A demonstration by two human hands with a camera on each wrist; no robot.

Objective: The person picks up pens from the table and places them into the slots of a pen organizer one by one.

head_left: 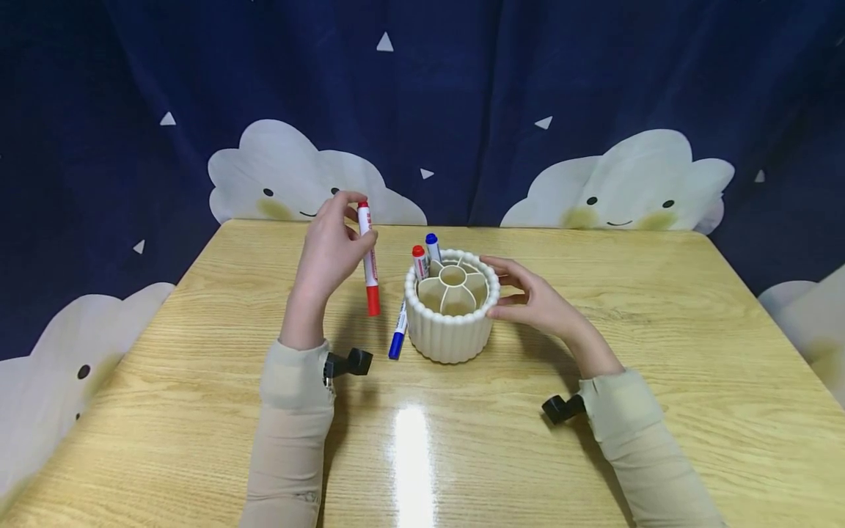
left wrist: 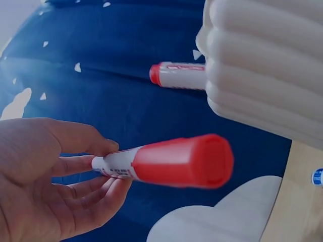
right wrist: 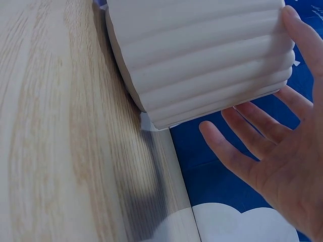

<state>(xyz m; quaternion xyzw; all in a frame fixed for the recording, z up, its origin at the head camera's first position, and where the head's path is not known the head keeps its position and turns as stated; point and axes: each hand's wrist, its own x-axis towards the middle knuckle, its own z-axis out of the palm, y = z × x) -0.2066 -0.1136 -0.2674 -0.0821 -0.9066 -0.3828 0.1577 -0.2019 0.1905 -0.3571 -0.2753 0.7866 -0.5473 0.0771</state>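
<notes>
My left hand (head_left: 333, 246) pinches a red marker (head_left: 367, 253) near its upper end, raised over the table left of the pen holder. The marker is nearly upright with its red cap (left wrist: 186, 161) downward. A cream, ribbed, round pen holder (head_left: 451, 337) with a beaded rim and several compartments stands on the table. In its left compartments are a red-ended marker (head_left: 420, 264) and a blue-ended marker (head_left: 433, 248). My right hand (head_left: 535, 297) holds the holder's right side, thumb at the near rim and forefinger at the far rim; its other fingers (right wrist: 227, 148) extend beside the wall.
A blue-capped marker (head_left: 399, 334) lies on the wooden table (head_left: 528, 455) against the holder's left side. Behind the table's far edge hangs a dark blue curtain (head_left: 462, 88) with white clouds and triangles. Each sleeve cuff carries a small black wrist camera (head_left: 356, 361).
</notes>
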